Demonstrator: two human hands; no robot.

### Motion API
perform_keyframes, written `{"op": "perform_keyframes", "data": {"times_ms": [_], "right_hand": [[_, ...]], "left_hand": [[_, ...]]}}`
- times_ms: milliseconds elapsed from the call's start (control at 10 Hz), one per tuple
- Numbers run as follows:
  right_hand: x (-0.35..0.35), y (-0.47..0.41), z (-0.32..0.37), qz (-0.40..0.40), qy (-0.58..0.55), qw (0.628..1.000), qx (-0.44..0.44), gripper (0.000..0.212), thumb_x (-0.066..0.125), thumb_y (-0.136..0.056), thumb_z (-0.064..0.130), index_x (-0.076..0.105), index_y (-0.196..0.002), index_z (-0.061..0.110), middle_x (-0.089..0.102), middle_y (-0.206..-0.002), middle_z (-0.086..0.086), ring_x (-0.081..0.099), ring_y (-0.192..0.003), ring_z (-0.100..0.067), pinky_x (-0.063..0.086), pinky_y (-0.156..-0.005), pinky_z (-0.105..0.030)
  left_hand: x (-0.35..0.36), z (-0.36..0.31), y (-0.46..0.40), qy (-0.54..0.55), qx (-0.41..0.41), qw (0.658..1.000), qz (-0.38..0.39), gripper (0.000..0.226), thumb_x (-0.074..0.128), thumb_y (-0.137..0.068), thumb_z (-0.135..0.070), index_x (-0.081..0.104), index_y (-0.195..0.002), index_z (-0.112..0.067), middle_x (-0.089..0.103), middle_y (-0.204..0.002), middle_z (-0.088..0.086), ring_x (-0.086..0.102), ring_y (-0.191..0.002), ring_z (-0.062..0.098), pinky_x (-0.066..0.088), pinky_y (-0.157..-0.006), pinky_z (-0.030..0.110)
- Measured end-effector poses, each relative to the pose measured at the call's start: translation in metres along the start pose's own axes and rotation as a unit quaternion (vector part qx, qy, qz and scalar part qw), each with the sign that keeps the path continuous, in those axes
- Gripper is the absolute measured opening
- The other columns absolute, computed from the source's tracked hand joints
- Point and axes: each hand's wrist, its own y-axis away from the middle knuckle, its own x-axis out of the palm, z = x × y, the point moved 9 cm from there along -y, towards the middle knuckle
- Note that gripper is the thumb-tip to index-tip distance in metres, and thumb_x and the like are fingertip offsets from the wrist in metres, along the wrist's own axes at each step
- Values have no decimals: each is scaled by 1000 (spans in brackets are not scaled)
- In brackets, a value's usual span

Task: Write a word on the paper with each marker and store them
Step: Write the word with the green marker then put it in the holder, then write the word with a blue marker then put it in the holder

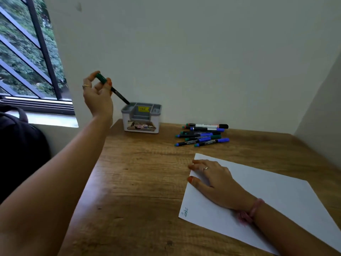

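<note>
**Green marker over the organizer**

Right hand (212,177) lies flat, fingers straight, on the paper (267,196). Left hand (97,93) pinches a green-capped marker (112,88) at its capped end; the barrel slants down from the fingers, tip at the organizer's (141,118) left rear compartment. Other markers (202,134) lie piled beyond the paper.

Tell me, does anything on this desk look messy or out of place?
Only small things. The markers lie in a loose, crisscrossed heap by the wall rather than in the organizer. The paper sits skewed to the desk edge. Nothing looks spilled or broken.
</note>
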Motion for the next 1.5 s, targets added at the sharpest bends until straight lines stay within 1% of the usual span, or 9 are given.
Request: {"op": "perform_keyframes", "data": {"times_ms": [300,500,600,700,800,900,1100,1400,1500], "right_hand": [[3,-2,-4,-3,-16,1000,9,60,27,-80,65,37,-135,41,33,-145,18,26,-133,-1,20,-106,-31],[3,-2,-5,-2,-13,1000,13,63,25,-79,69,36,-135,42,33,-145,19,26,-132,-1,20,-106,-31],[4,-2,-5,1,-16,1000,13,58,29,-82,64,36,-135,41,32,-146,18,25,-133,-2,19,-106,-31],[4,-1,-5,3,-10,1000,14,66,22,-77,70,35,-135,42,31,-146,19,24,-132,-1,19,-104,-29],[2,-1,-3,3,-16,1000,12,60,27,-81,63,37,-136,39,32,-146,17,25,-133,-3,19,-106,-31],[1,0,-2,1,-14,1000,8,50,35,-91,57,38,-136,37,33,-146,15,26,-133,-4,20,-107,-33],[-1,1,0,-6,-13,1000,3,46,39,-93,51,38,-136,34,34,-146,13,26,-133,-6,20,-106,-33],[-1,-1,0,-19,-4,1000,-9,46,39,-93,51,38,-136,34,34,-146,12,27,-132,-6,20,-104,-32],[-2,-1,1,-19,-2,1000,-12,47,39,-93,52,38,-136,34,34,-146,12,28,-132,-7,21,-105,-33]], "left_hand": [[15,35,-26,-199,24,978,51,38,58,-90,-11,52,-126,-22,63,-101,3,61,-95,11,51,-91,28],[22,77,-16,-305,-42,943,124,48,53,-93,-11,41,-139,-19,62,-119,10,56,-99,10,45,-66,6],[10,88,-8,-318,-83,940,96,63,58,-91,-13,27,-145,-11,45,-139,14,48,-123,22,43,-99,27],[-6,72,2,-323,-24,946,2,61,63,-87,-16,33,-140,-7,39,-133,16,46,-118,27,42,-102,37],[11,49,37,-335,121,934,29,41,59,-87,-14,43,-124,-3,40,-122,18,49,-106,25,49,-88,34],[53,47,79,-309,170,916,195,22,55,-89,-9,49,-110,-6,43,-115,13,56,-92,21,55,-76,33],[140,81,163,-357,163,800,453,20,55,-90,-15,60,-109,-12,53,-105,2,53,-85,8,43,-75,15],[187,121,204,-543,220,647,488,37,45,-94,-38,62,-119,-15,59,-114,9,50,-107,23,42,-88,35],[188,119,202,-528,200,669,483,34,52,-91,-35,65,-114,-12,63,-110,9,54,-103,22,47,-90,37]]}}
